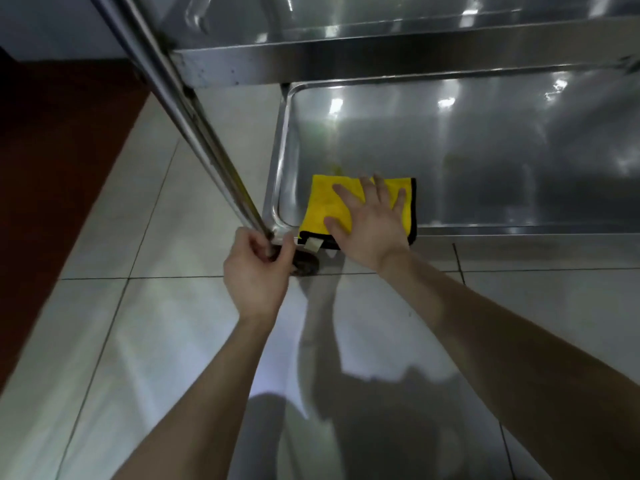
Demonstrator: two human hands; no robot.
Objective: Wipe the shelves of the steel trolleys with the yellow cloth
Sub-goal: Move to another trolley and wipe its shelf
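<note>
Glossy pale floor tiles with thin dark grout lines across the lower half of the frame, faintly mirroring both forearms; dark red band along the left edge. Upper right: steel trolley, seen from above. At centre right, lower shelf, a shallow brushed-steel tray with rounded corners and a raised rim, dotted with bright reflections; above it, upper shelf, overhanging and hiding the far side, its folded front edge flat and lightly speckled. Round polished post running diagonally from upper left down to the tray's near left corner, crossing in front of floor and upper-shelf corner. Dark caster just below that corner, partly hidden behind the left hand. In the tray's near left corner, yellow cloth: plush, folded to a rectangle, black-edged, with a small pale tag, near edge over the rim. On the cloth, right hand, pressed flat, fingers straight and spread. Left hand clenched around the foot of the post.
</note>
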